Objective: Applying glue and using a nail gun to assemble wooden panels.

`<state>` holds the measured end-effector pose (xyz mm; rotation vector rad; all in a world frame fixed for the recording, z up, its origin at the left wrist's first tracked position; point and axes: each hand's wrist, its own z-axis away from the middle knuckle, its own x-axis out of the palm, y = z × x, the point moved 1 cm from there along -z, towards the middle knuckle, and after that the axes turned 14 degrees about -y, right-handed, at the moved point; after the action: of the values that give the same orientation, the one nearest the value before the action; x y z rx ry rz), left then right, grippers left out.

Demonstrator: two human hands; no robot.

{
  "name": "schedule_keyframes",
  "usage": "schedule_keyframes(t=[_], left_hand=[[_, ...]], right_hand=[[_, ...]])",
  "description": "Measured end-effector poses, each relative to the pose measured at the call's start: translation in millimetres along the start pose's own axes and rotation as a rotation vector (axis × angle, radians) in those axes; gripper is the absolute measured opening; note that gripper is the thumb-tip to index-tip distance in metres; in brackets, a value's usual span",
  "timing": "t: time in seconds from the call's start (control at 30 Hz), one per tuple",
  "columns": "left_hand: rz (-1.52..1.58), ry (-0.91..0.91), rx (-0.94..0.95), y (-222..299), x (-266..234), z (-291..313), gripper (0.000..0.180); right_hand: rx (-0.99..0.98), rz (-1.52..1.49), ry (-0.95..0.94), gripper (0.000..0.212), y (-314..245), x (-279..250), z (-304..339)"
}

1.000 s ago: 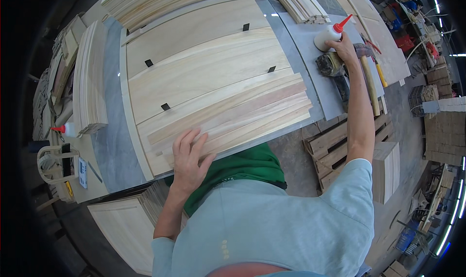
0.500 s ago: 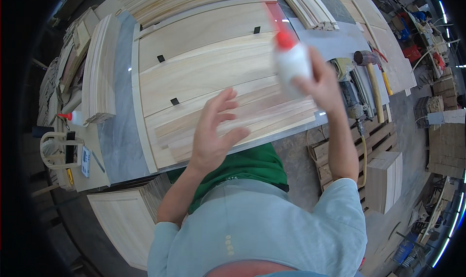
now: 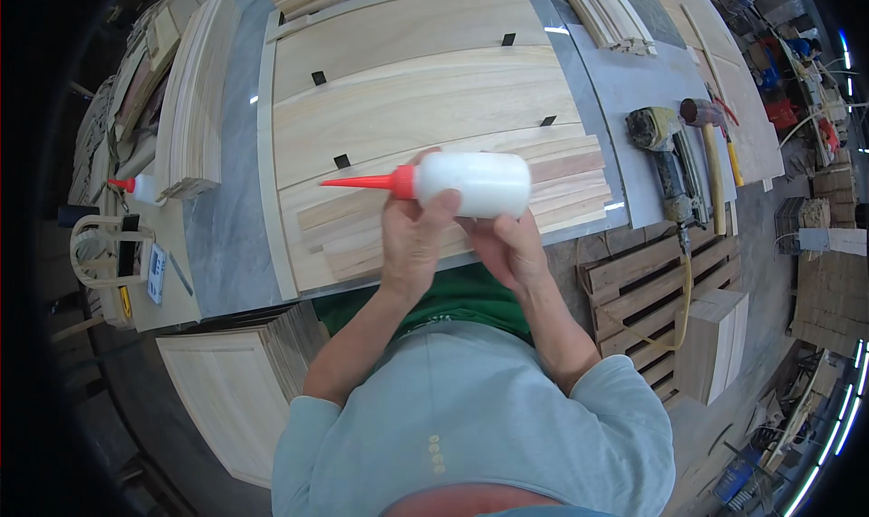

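A white squeeze glue bottle (image 3: 480, 184) with a long red nozzle lies sideways in front of me, its tip pointing left. My left hand (image 3: 412, 236) grips it near the red cap, thumb across the near side. Around the bottle's base end, my right hand (image 3: 509, 245) has its fingers closed, partly hidden beneath it. Below the bottle, several loose wooden strips (image 3: 566, 177) lie on a pale wooden panel (image 3: 407, 91) with small black tabs on it.
A nail gun (image 3: 665, 159) with a yellow hose and a mallet (image 3: 708, 155) lie at the right. Stacked boards (image 3: 192, 100) stand at the left, near a second red-tipped bottle (image 3: 140, 188). A pallet (image 3: 634, 286) rests on the floor at the lower right.
The bottle has come down and left from the upper right and turned from nozzle-up to lying sideways. My left hand, empty before, has taken hold of it alongside my right.
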<state>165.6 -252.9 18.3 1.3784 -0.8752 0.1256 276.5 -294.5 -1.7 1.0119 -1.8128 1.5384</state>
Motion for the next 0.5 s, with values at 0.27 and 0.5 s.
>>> schedule_keyframes(t=[0.27, 0.5], left_hand=[[-0.923, -0.103, 0.015, 26.1, -45.7, 53.9, 0.043], [-1.653, 0.143, 0.044, 72.4, -139.2, 72.5, 0.034]], right_hand=[[-0.137, 0.084, 0.142, 0.056, -43.1, -22.5, -14.1], [-0.116, 0.13, 0.142, 0.056, -28.2, -21.9, -40.3]])
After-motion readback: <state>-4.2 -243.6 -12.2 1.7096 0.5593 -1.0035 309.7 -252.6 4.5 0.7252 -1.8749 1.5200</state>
